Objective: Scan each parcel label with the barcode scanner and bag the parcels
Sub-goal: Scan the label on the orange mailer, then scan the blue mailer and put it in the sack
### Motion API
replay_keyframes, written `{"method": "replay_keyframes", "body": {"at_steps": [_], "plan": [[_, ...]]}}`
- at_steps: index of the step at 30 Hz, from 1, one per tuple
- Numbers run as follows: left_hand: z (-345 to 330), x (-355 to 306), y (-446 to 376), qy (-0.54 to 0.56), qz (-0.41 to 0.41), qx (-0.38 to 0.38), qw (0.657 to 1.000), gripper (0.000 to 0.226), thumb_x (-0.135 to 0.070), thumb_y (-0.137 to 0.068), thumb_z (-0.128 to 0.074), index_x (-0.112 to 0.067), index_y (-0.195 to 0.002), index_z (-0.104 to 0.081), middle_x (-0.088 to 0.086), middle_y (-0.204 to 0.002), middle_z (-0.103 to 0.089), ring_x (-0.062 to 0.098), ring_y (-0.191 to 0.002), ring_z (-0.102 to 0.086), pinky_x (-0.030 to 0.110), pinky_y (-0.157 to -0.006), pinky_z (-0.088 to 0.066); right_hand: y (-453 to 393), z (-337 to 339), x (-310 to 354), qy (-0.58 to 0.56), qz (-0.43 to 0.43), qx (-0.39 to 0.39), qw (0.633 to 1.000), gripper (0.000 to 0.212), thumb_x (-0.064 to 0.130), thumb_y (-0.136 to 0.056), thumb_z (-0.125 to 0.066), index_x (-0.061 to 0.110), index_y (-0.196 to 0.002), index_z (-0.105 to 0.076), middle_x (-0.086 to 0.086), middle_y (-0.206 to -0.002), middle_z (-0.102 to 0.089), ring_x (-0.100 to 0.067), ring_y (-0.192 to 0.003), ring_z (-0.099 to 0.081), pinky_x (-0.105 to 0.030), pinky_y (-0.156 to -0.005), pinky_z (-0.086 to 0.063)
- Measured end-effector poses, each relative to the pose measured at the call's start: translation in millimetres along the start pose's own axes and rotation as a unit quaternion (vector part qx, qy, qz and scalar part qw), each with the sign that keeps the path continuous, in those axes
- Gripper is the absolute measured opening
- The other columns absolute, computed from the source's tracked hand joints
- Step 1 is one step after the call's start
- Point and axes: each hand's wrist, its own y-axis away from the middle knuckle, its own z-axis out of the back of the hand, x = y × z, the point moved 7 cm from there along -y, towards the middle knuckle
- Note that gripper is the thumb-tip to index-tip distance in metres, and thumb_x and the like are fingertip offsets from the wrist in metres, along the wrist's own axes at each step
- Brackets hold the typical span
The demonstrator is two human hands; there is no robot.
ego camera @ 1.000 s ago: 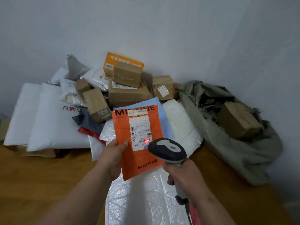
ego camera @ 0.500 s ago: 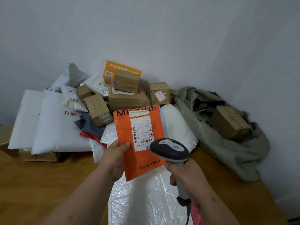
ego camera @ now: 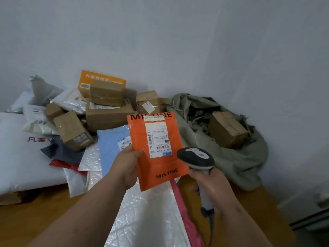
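Left hand [ego camera: 127,166] pinches orange parcel [ego camera: 156,150] upright just left of green sack [ego camera: 231,154]; right hand [ego camera: 211,186] grips scanner [ego camera: 195,157] beside it — keep label [ego camera: 157,138] flat, then drop into sack.

Both forearms reach forward, bare. Left hand [ego camera: 127,166] pinches the orange plastic mailer pouch [ego camera: 157,150] by its left edge, thumb on the front, holding it upright. Right hand [ego camera: 211,186] is wrapped round the grey handheld barcode scanner [ego camera: 197,159] handle, head pointing at the pouch.
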Motion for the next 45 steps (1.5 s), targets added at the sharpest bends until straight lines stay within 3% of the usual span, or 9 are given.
{"method": "replay_keyframes", "body": {"at_steps": [4,13,16,18,20,24,33,40,45], "plan": [[-66,-12,-37,-0.024,-0.008,0.009,1.000,0.031,-0.006,-0.104,-0.039,-0.019,-0.120,-0.062,0.008,-0.114,-0.073,0.032,-0.103,-0.069,0.053,-0.086,-0.056,-42,36,0,-0.025,0.006,-0.011,1.000,0.017,0.032,-0.086,-0.076,0.026,-0.096,-0.063,0.004,-0.061,-0.072,-0.008,-0.053,-0.068,-0.024,-0.052,-0.050],[-232,-42,-144,-0.101,-0.028,0.000,0.995,0.018,-0.009,-0.101,-0.050,-0.022,-0.111,-0.056,0.005,-0.107,-0.069,0.023,-0.088,-0.068,0.038,-0.062,-0.057,-166,121,9,-0.070,0.005,-0.011,0.997,0.020,0.030,-0.086,-0.076,0.029,-0.102,-0.064,0.001,-0.070,-0.073,-0.012,-0.058,-0.070,-0.024,-0.052,-0.050],[-261,-41,-168,-0.139,-0.031,0.016,0.990,0.050,-0.015,-0.099,-0.057,-0.016,-0.145,-0.038,0.013,-0.132,-0.060,0.031,-0.110,-0.064,0.048,-0.085,-0.058,-195,128,6,-0.079,0.000,0.010,0.997,0.019,0.032,-0.086,-0.075,0.030,-0.101,-0.064,0.007,-0.071,-0.074,-0.010,-0.058,-0.070,-0.017,-0.049,-0.049],[-259,-37,-175,-0.177,-0.050,0.009,0.983,0.050,-0.020,-0.099,-0.058,-0.019,-0.144,-0.038,0.007,-0.133,-0.058,0.023,-0.112,-0.061,0.040,-0.093,-0.053,-205,126,0,-0.077,-0.006,0.027,0.997,0.016,0.032,-0.087,-0.075,0.030,-0.100,-0.065,0.006,-0.072,-0.074,-0.009,-0.059,-0.070,-0.020,-0.053,-0.050],[-246,-34,-173,-0.205,-0.076,-0.007,0.976,0.039,-0.023,-0.100,-0.058,-0.029,-0.136,-0.043,-0.008,-0.124,-0.057,0.010,-0.103,-0.057,0.024,-0.085,-0.049,-209,121,-6,-0.072,-0.015,0.040,0.996,0.018,0.032,-0.086,-0.076,0.028,-0.101,-0.067,0.001,-0.078,-0.074,-0.011,-0.059,-0.070,-0.025,-0.058,-0.052],[-190,-27,-162,-0.252,-0.095,-0.087,0.959,0.064,-0.029,-0.098,-0.059,-0.022,-0.154,-0.030,0.006,-0.155,-0.039,0.025,-0.134,-0.045,0.031,-0.093,-0.038,-207,102,-8,-0.064,-0.027,0.068,0.995,0.020,0.031,-0.086,-0.076,0.025,-0.102,-0.066,-0.001,-0.079,-0.073,-0.010,-0.056,-0.069,-0.021,-0.051,-0.051],[-23,-11,-84,-0.246,-0.123,-0.246,0.929,0.045,-0.025,-0.096,-0.062,-0.016,-0.139,-0.053,0.007,-0.130,-0.059,0.022,-0.106,-0.055,0.030,-0.084,-0.039,-139,22,-5,-0.001,-0.027,0.142,0.990,0.018,0.027,-0.088,-0.074,0.012,-0.096,-0.068,-0.001,-0.060,-0.068,-0.006,-0.048,-0.063,-0.019,-0.045,-0.047],[84,38,-6,-0.210,-0.059,-0.269,0.938,0.054,-0.023,-0.093,-0.067,-0.012,-0.143,-0.048,0.010,-0.130,-0.055,0.024,-0.106,-0.052,0.034,-0.083,-0.040,-55,-37,-40,0.039,-0.050,0.163,0.985,0.021,0.028,-0.084,-0.074,0.010,-0.094,-0.072,-0.001,-0.067,-0.071,-0.013,-0.057,-0.066,-0.028,-0.059,-0.052],[131,84,38,-0.216,0.010,-0.258,0.942,0.059,-0.019,-0.093,-0.069,-0.008,-0.145,-0.043,0.019,-0.141,-0.049,0.033,-0.114,-0.054,0.037,-0.088,-0.044,-14,-56,-63,0.053,-0.069,0.158,0.984,0.016,0.025,-0.088,-0.072,0.021,-0.102,-0.066,0.003,-0.087,-0.072,-0.008,-0.056,-0.071,-0.022,-0.049,-0.049]]}}
